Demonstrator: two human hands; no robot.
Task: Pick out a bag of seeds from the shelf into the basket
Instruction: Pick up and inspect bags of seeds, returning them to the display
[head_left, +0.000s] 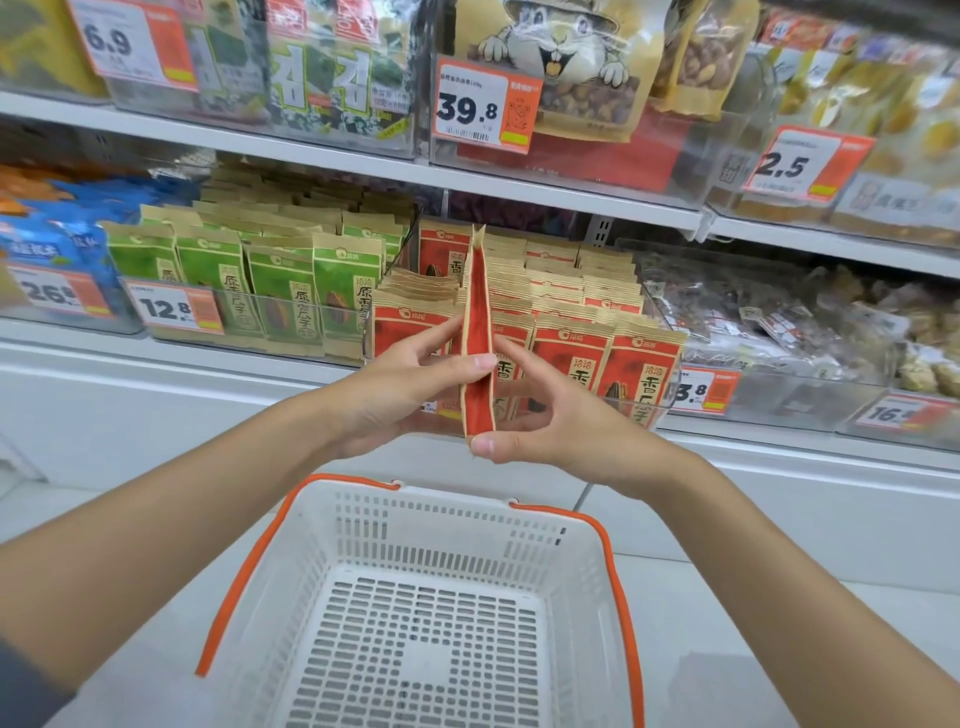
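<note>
Shelving in a shop aisle carries clear bins of red seed packets. In front of it, above the white basket, the left hand and right hand share a grip pinching one red seed bag, edge-on, its printed face hidden.

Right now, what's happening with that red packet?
A person holds one red bag of seeds edge-on, pinched between the left hand and the right hand. It is up in front of the shelf bin full of matching red bags, above the white basket. The bag is not in the basket yet.
</note>
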